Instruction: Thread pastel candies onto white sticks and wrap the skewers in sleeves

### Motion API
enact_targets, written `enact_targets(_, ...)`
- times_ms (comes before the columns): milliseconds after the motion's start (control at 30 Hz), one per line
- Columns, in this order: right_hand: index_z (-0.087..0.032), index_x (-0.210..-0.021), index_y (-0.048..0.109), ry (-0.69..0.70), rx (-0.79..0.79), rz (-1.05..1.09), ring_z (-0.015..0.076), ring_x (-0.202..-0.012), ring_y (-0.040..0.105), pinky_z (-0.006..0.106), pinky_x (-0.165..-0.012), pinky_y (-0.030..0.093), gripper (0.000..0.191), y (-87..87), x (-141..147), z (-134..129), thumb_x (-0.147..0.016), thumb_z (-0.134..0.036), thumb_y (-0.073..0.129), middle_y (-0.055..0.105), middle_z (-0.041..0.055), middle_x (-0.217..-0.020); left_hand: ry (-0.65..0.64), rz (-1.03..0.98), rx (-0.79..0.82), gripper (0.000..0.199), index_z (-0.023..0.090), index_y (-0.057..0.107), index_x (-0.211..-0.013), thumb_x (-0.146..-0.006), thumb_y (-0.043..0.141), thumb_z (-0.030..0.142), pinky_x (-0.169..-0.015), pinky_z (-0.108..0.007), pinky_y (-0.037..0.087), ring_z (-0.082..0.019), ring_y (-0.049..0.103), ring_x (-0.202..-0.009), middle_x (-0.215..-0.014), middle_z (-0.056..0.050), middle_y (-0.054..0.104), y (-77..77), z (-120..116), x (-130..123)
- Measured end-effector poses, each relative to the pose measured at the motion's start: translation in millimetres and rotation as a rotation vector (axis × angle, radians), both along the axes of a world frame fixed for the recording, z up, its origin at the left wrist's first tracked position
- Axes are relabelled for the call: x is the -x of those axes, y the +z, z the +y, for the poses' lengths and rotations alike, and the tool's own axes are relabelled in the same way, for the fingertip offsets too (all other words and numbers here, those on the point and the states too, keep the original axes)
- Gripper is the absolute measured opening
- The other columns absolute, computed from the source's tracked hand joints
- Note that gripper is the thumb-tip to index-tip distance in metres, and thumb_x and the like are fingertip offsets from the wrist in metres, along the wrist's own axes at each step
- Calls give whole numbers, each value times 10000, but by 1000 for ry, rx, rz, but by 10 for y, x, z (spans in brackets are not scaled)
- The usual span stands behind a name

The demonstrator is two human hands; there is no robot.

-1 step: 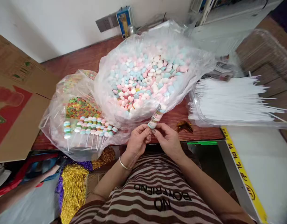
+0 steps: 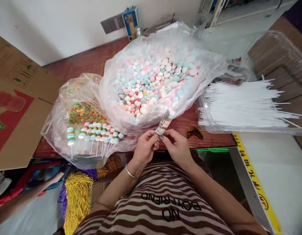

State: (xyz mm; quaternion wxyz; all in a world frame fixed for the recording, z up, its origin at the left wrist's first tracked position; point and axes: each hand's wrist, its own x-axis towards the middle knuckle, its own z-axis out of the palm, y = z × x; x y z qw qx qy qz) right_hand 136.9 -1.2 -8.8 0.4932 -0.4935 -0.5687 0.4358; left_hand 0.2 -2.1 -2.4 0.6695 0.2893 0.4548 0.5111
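A candy skewer in a clear printed wrapper (image 2: 164, 123) points up and away between my hands. My left hand (image 2: 146, 146) pinches its lower end, fingers closed. From the other side my right hand (image 2: 177, 146) also has thumb and fingers closed on that end. Just beyond lies a large plastic bag of pink, white and blue candies (image 2: 151, 81). To the left, finished-looking candy skewers on white sticks (image 2: 99, 133) rest in a row on a second clear bag, below small colourful ring candies (image 2: 84, 113). A gold twist tie bundle (image 2: 194, 133) is right of my right hand.
A clear tray (image 2: 222, 128) of white sticks (image 2: 241, 104) stands at the right on the red-brown table (image 2: 92, 54). A cardboard box (image 2: 23, 81) is at the left. Gold bead strands (image 2: 77, 199) hang below the table's edge, near another person's arm (image 2: 25, 199).
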Motion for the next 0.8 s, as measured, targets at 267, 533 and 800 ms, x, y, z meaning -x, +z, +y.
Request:
enact_targets(267,-209,-773,629,356,201,359,140,-609,518,265,-565,437,297,-30,-147,-9,-891,-471,707,587,-17,-686,-89,623,-776,182,215,755,-886,-980,626,302,-912,-386,536,-204,673,-957,-883,-56,737,77,69,189)
enact_targets(533,-301,-995,709,113,-341,-125,230,-800,665,350,-689,520,139,413,-552,36,-928,-186,668,715,47,-921,79,849,-853,231,204,788,-934,-964,656,392,-745,-288,528,-150,659,-728,-774,-53,736,504,-259,237)
enact_targets(800,-211,-961,654,520,-796,-458,176,-675,596,319,-620,453,162,557,-369,-38,-935,-72,574,697,46,-796,-208,-212,-175,1039,133,757,-1212,-844,189,922,-964,-451,547,-327,732,-1073,-1131,-189,777,669,-301,282)
